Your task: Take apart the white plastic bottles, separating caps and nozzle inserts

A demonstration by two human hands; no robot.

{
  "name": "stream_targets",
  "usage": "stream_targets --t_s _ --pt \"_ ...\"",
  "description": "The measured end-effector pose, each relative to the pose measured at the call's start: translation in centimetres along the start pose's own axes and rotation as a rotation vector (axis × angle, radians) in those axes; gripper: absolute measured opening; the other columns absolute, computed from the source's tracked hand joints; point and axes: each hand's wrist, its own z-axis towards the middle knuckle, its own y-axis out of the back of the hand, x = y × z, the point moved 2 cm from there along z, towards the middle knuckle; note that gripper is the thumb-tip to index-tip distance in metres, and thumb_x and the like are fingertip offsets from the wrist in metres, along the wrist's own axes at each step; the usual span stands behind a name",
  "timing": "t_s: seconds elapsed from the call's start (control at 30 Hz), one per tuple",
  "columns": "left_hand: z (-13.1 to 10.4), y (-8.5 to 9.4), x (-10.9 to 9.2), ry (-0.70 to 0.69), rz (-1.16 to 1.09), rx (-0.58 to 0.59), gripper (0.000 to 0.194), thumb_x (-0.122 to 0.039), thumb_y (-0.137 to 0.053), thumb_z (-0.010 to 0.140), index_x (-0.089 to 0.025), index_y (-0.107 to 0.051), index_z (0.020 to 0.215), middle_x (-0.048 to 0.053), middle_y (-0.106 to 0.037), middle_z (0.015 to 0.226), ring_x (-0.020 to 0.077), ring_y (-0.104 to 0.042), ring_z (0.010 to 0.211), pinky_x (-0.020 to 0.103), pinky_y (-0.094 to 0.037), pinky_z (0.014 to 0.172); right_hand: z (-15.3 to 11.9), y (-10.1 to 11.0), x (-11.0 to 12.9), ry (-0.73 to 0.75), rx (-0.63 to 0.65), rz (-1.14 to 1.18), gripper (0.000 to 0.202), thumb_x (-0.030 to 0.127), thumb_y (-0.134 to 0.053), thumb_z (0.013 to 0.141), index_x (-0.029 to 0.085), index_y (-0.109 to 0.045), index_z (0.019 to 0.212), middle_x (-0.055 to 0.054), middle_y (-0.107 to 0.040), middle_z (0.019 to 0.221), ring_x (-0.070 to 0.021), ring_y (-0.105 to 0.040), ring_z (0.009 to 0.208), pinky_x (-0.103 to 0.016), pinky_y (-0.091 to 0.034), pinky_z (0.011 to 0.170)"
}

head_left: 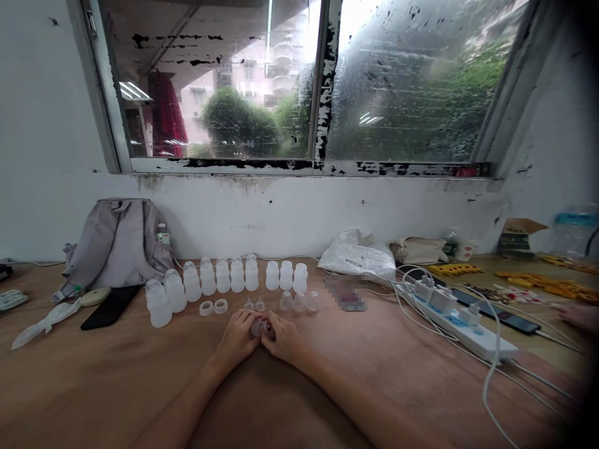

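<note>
My left hand (241, 333) and my right hand (281, 337) meet at the middle of the brown table, their fingers closed round a small clear nipple with a ring (258, 327). Just beyond them lie two clear nipples (259, 304). Two white rings (220, 306) rest to the left. Three clear caps (299, 302) stand to the right. Behind is a row of several capped white bottles (222, 275), and three bottles without caps (286, 275) are at its right end. Fingers partly hide the held piece.
A grey backpack (116, 243), a black phone (110, 307) and a white strip lie left. On the right are a plastic bag (358, 255), a power strip (468, 327) with loose cables, a phone (496, 310), yellow parts and another person's hand (580, 317).
</note>
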Motion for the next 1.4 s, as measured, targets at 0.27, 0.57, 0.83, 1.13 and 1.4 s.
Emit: stream_targets --t_s 0.27,0.57,0.83,1.13,1.4 --pt "-0.1 -0.2 -0.1 -0.028 0.014 -0.004 0.029 -0.015 -0.054 0.069 -0.020 -0.055 0.097 0.005 -0.057 0.094 0.0205 -0.048 0.090 0.036 -0.041 0.080 0.1 -1.0 -0.6 -0.053 0.018 0.015 0.024 0.013 -0.046 0.063 0.018 -0.045 0.087 -0.003 -0.057 0.080 -0.0146 -0.054 0.072 -0.022 -0.038 0.062" --pt "0.0 0.1 -0.6 -0.016 -0.008 0.035 0.029 -0.020 -0.059 0.068 -0.021 -0.055 0.097 0.004 -0.057 0.094 0.0202 -0.048 0.090 0.036 -0.041 0.081 0.2 -0.4 -0.5 -0.036 0.026 0.045 0.020 0.008 -0.041 0.065 0.019 -0.042 0.082 -0.002 -0.056 0.077 -0.0129 -0.052 0.067 -0.021 -0.038 0.060" --pt "0.2 0.8 2.4 0.080 0.112 0.019 0.037 -0.026 -0.055 0.073 -0.021 -0.050 0.109 0.006 -0.056 0.106 0.0214 -0.047 0.101 0.037 -0.037 0.088 0.2 0.3 -0.1 -0.026 0.061 -0.026 0.028 0.006 -0.039 0.066 0.020 -0.045 0.090 -0.004 -0.050 0.092 -0.0144 -0.050 0.078 -0.023 -0.039 0.067" --pt "0.1 1.5 7.2 0.420 0.430 -0.045 0.037 -0.037 -0.048 0.079 -0.029 -0.049 0.114 0.008 -0.041 0.127 0.0257 -0.031 0.120 0.045 -0.023 0.096 0.3 -0.1 -1.1 -0.158 0.033 -0.083 0.025 0.016 -0.038 0.081 0.020 -0.044 0.105 -0.005 -0.051 0.100 -0.0143 -0.053 0.082 -0.024 -0.041 0.071" --pt "0.1 0.6 8.6 0.552 0.461 0.100 0.042 -0.049 -0.039 0.080 -0.035 -0.044 0.119 0.009 -0.034 0.133 0.0277 -0.024 0.124 0.053 -0.017 0.095 0.9 -0.5 -2.1 -0.188 -0.005 -0.133 0.022 0.017 -0.036 0.085 0.018 -0.047 0.103 -0.008 -0.051 0.099 -0.0152 -0.054 0.081 -0.025 -0.042 0.070"
